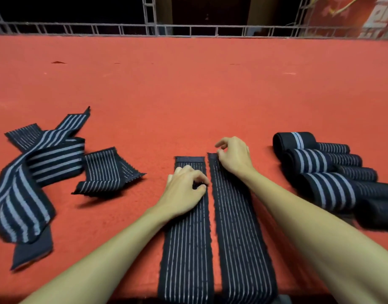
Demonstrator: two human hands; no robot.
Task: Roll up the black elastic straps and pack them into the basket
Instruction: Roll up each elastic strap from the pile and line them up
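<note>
On table (188,95), flat straps (186,249) lengthwise near-to-far.

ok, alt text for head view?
The left hand pinches the left strap and the right hand the far end of the right strap, both flat on a red table. Loose straps lie left, rolled straps right.

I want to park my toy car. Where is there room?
Free: the wide bare table beyond the flat straps, up to the railing, and the gap between them and the loose pile. Crowded: rolls at right; left hand and right hand in the middle.
</note>
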